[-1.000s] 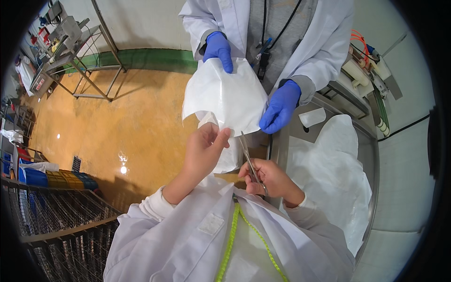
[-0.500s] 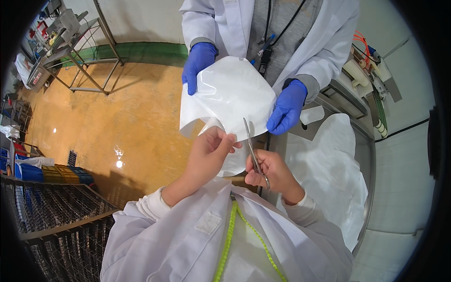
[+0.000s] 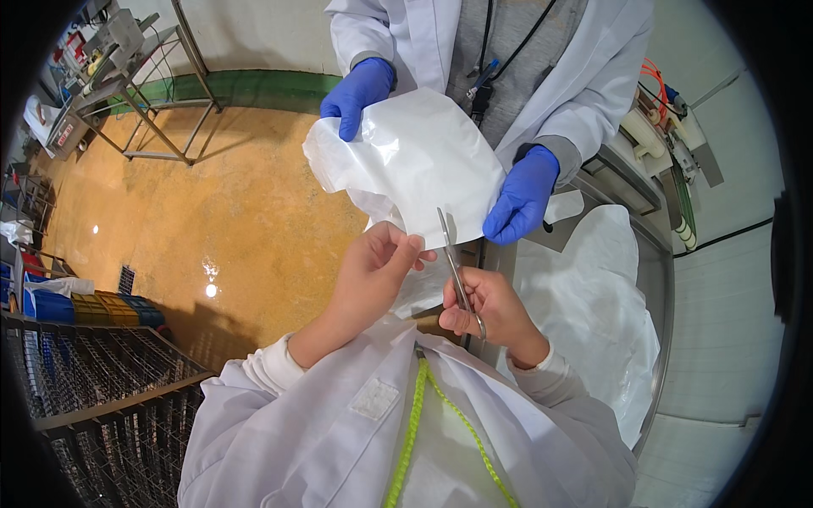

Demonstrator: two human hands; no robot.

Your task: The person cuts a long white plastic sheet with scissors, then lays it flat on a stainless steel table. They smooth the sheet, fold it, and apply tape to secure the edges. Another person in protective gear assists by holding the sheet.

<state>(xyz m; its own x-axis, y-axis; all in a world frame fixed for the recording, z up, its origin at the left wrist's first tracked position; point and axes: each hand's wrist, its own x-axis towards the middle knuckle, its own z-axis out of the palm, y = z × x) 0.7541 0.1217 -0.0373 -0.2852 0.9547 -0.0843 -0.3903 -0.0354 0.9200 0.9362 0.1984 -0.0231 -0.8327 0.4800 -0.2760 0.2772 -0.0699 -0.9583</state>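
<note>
Right hand: fingers closed around metal scissors, a blade crossing the near edge of a white sheet. Left hand: thumb and fingers pinching the same edge, left of the scissors. Sheet: held up between person and co-worker. Blue-gloved hands, co-worker's: gripping its opposite sides. Steel tabletop: white sheeting near its right edge. Orange floor: metal stand near its far edge.

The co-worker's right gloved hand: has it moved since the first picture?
Yes: the gloved hand has shifted toward the picture's left, closer to the metal stand.
</note>
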